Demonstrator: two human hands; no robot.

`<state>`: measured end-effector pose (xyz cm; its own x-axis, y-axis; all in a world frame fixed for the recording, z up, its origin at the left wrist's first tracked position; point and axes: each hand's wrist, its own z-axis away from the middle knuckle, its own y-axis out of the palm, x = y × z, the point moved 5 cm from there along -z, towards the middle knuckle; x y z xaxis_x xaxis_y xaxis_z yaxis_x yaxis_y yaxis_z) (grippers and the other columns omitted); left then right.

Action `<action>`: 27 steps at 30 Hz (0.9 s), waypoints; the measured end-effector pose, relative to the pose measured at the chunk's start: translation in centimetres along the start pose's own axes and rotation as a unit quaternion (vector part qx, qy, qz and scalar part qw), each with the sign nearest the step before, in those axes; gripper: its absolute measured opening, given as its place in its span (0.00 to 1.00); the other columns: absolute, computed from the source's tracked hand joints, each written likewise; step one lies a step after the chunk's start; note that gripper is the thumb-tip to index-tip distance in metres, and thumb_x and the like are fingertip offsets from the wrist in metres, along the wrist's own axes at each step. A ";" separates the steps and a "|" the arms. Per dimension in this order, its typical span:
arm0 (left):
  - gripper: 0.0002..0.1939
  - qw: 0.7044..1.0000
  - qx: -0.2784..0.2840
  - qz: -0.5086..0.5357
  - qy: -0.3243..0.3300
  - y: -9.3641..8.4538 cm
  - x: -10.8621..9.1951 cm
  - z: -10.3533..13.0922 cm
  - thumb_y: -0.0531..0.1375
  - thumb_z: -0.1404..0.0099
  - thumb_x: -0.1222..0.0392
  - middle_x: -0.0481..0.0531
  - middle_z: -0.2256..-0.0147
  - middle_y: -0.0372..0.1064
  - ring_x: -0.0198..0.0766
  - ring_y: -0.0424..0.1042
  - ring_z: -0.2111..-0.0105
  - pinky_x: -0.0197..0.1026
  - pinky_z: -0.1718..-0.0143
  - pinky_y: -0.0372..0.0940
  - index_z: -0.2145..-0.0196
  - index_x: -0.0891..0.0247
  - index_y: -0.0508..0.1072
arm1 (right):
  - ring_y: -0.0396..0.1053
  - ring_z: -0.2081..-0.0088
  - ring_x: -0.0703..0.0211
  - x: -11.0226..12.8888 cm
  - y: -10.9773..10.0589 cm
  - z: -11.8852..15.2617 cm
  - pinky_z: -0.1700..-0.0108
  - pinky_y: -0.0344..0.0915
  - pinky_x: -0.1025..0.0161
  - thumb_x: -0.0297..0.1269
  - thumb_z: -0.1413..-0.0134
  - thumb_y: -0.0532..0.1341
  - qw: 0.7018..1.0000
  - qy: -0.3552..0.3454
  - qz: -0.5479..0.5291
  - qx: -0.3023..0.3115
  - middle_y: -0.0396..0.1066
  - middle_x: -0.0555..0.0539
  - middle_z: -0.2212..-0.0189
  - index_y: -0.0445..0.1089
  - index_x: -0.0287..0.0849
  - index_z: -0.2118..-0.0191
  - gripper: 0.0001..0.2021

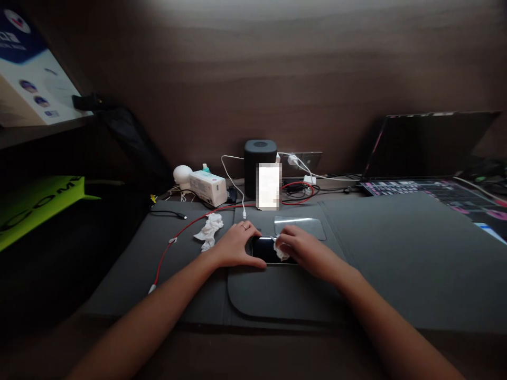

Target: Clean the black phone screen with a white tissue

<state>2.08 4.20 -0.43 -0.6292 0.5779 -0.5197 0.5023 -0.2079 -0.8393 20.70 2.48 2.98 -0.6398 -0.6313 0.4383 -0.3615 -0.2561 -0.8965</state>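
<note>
A dark smartphone [262, 252] lies flat, screen up, on the grey folding mat [285, 298]. Thumb and fingers of my left hand [235, 247] grip its left end along the near and far edges. My right hand [304, 250] pinches a wad of white tissue [281, 252] against the screen and covers the phone's right part. Just behind the right hand lies a clear, rounded-corner sheet [311, 228] that looks like a screen protector. Left of my left hand is a crumpled tissue [212, 228].
At the back stand a dark speaker [250, 174], a white box [208, 187] and a blurred-out white item [269, 187]. A red cable [160, 261] curves across the mat's left side. An open laptop [431, 150] is at right, a green bag [43, 208] at left.
</note>
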 end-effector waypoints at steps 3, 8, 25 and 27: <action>0.36 1.000 0.001 0.002 -0.003 0.0 0.0 0.0 0.70 0.53 0.35 0.53 0.54 0.66 0.49 0.67 0.52 0.49 0.49 0.63 0.52 0.59 0.71 | 0.65 0.61 0.55 1.4 0.4 -0.3 0.60 0.62 0.62 0.29 0.35 0.53 0.999 -0.037 -0.002 0.001 0.66 0.43 0.61 0.72 0.41 0.60 0.10; 0.37 1.000 0.001 0.005 -0.001 0.1 0.0 -0.1 0.70 0.53 0.34 0.54 0.53 0.66 0.49 0.67 0.52 0.49 0.48 0.62 0.52 0.59 0.71 | 0.65 0.61 0.55 0.7 -0.3 0.1 0.60 0.62 0.61 0.29 0.35 0.54 0.999 -0.035 -0.008 0.010 0.68 0.43 0.61 0.73 0.42 0.62 0.10; 0.29 1.000 -0.009 -0.018 0.011 0.3 0.2 -0.3 0.70 0.50 0.40 0.54 0.56 0.66 0.49 0.67 0.54 0.49 0.51 0.63 0.58 0.60 0.69 | 0.62 0.41 0.46 3.8 1.9 -0.8 0.41 0.62 0.49 0.44 0.33 0.56 0.995 -0.097 0.004 0.021 0.66 0.39 0.43 0.68 0.44 0.42 0.19; 0.24 0.999 -0.009 -0.038 0.013 0.4 0.3 -0.3 0.70 0.49 0.43 0.53 0.58 0.65 0.48 0.67 0.56 0.48 0.53 0.63 0.62 0.60 0.68 | 0.59 0.39 0.44 4.5 2.6 -1.0 0.39 0.61 0.48 0.47 0.35 0.59 0.993 -0.116 0.007 0.028 0.63 0.37 0.40 0.65 0.43 0.39 0.23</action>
<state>2.28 4.50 -0.86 -0.6506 0.6117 -0.4500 0.4640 -0.1489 -0.8732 16.26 -0.30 2.71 -0.4682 -0.7858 0.4041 -0.3104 -0.2820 -0.9078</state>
